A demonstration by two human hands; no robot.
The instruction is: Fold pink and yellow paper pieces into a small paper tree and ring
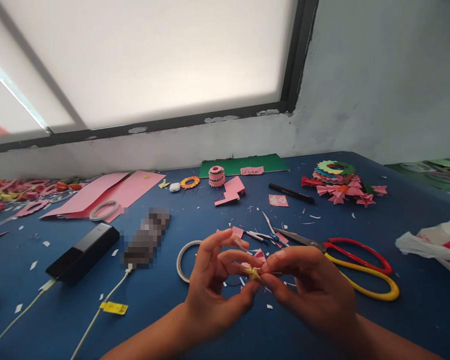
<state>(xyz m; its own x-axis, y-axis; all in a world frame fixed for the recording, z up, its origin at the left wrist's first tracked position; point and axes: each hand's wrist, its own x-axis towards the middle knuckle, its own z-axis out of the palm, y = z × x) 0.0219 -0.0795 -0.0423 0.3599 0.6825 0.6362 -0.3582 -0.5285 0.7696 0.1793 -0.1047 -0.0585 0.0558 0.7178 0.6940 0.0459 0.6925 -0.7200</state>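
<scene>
Small yellow paper piece (253,273) between facing hands, pinched by fingertips of left hand (213,292) and right hand (317,287); long axis unclear.

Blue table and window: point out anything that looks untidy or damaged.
White scraps lie scattered across the blue table, which looks untidy. Pale, ragged patches on the dark window frame look like chipped paint. Nothing looks spilled.
</scene>
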